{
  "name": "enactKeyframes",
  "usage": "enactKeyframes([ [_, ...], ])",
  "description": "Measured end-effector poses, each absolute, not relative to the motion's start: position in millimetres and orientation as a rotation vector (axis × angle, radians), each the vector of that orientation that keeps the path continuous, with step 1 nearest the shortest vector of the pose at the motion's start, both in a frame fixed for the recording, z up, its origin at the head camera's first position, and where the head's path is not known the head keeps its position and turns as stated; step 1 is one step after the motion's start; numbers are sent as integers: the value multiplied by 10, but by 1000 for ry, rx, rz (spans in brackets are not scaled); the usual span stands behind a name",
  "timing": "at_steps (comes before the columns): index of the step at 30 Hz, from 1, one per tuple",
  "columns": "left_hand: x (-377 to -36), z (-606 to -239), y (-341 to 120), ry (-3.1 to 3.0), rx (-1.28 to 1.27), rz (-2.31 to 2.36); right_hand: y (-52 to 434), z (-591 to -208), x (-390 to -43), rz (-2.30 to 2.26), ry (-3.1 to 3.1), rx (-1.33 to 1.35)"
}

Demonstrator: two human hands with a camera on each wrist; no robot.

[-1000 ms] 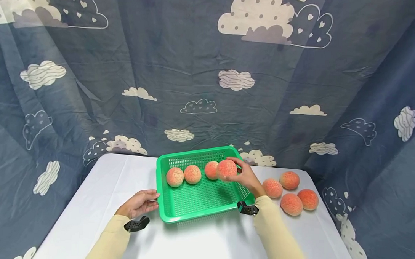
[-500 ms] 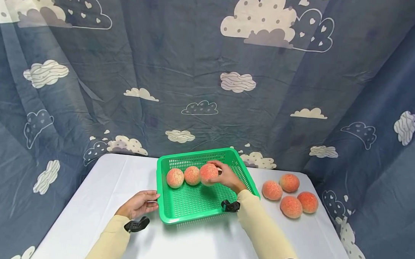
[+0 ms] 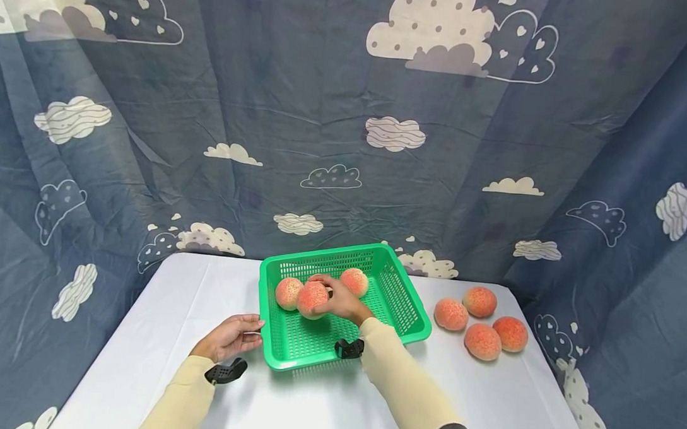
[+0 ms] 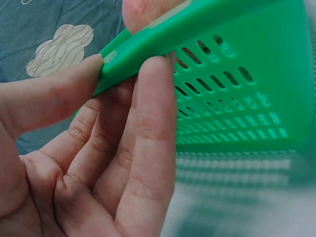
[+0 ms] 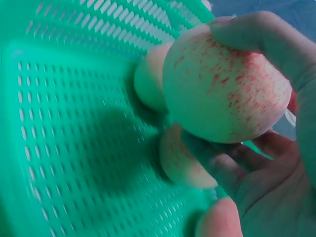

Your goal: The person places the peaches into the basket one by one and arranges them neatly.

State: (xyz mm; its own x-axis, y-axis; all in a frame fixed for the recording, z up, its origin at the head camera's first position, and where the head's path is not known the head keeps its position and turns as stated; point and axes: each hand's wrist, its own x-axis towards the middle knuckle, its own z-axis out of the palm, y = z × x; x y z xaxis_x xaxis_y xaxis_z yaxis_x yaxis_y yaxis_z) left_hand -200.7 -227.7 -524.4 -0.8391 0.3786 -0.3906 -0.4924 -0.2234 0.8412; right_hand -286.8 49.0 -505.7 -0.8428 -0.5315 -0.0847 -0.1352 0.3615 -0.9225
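Note:
My right hand point(image 3: 343, 301) holds a pinkish-orange peach point(image 3: 313, 300) above the green plastic basket point(image 3: 338, 361), thumb and fingers curled round it. In the right wrist view the held peach point(image 5: 224, 86) is raised over the mesh floor, with three others in the basket. One peach point(image 3: 288, 293) sits at the basket's left and another point(image 3: 354, 283) at the back; the third is mostly hidden by the held peach and hand in the head view. My left hand point(image 3: 232, 338) pinches the basket's left rim, thumb point(image 4: 74, 94) above and fingers below.
Several more peaches point(image 3: 483, 341) lie grouped on the white table point(image 3: 204, 285) to the right of the basket. A dark blue curtain point(image 3: 335, 113) with a cloud print hangs behind the table and along both sides.
The right hand has carried its peach leftward across the basket, from the right side to near the left peaches. The left hand has stayed at the rim.

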Motion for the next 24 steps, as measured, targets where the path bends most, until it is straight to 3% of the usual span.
enactKeyframes([
  [24, -2023, -5256, -2284, 1491, -153, 2095, 29, -5256, -2684, -1301, 2336, -519],
])
